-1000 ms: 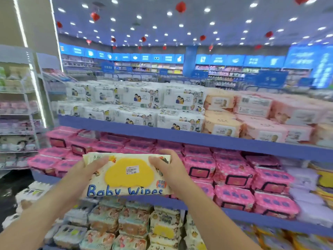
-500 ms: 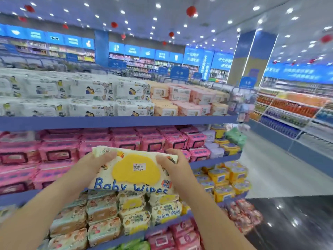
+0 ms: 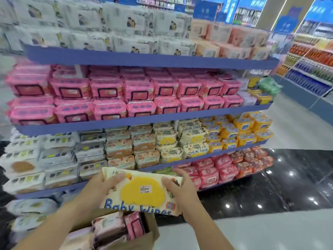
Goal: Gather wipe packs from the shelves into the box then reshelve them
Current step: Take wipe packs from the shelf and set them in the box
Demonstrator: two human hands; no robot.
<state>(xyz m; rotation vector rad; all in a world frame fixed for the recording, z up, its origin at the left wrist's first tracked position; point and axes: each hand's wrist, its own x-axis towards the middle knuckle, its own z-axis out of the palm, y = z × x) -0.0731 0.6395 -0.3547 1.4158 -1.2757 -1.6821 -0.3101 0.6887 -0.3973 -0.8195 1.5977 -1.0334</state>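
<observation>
Gathering step: left hand [image 3: 105, 183] and right hand [image 3: 180, 186], fingers pressed on its ends, hold baby-wipes pack [image 3: 142, 193] above box [image 3: 149, 231] at six o'clock; lowering follows.

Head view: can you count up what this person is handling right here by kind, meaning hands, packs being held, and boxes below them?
Hands: 2, left hand and right hand
Baby Wipes pack held between them: 1
Cardboard box below, already holding packs: 1
Total: 4
</observation>
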